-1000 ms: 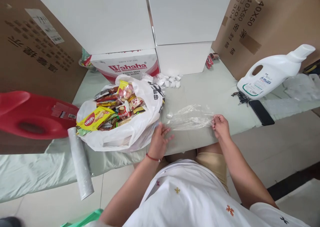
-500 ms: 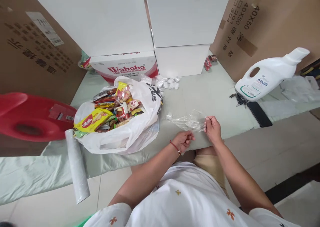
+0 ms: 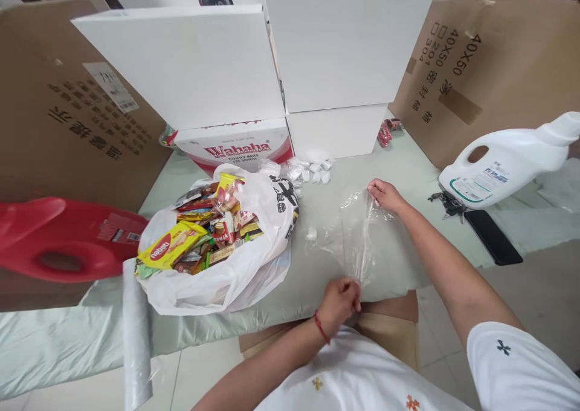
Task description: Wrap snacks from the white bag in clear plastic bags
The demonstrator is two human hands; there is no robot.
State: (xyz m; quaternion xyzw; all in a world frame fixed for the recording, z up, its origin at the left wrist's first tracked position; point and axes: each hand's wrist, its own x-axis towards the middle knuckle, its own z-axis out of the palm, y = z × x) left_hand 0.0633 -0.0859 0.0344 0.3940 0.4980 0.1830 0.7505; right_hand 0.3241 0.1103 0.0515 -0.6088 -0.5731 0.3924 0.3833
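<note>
Plastic film (image 3: 356, 236), bunched beside two close hands half a second ago, is now drawn out between them over the table (image 3: 310, 272): the right hand (image 3: 385, 194) has moved farther out, the left hand (image 3: 338, 305) toward the near edge. Each grip is closed, fingertips (image 3: 373, 187) pinching an end of the film. The view has tilted too, showing more above the white boxes (image 3: 348, 48). The left fingertips are partly turned away, and the film's left outline is hard to make out; the white roll (image 3: 138, 338) is cut off below. The film looks clear, thin and creased, with shiny streaks, right of the white bag (image 3: 258, 272) full of wrapped snacks (image 3: 220, 223)
</note>
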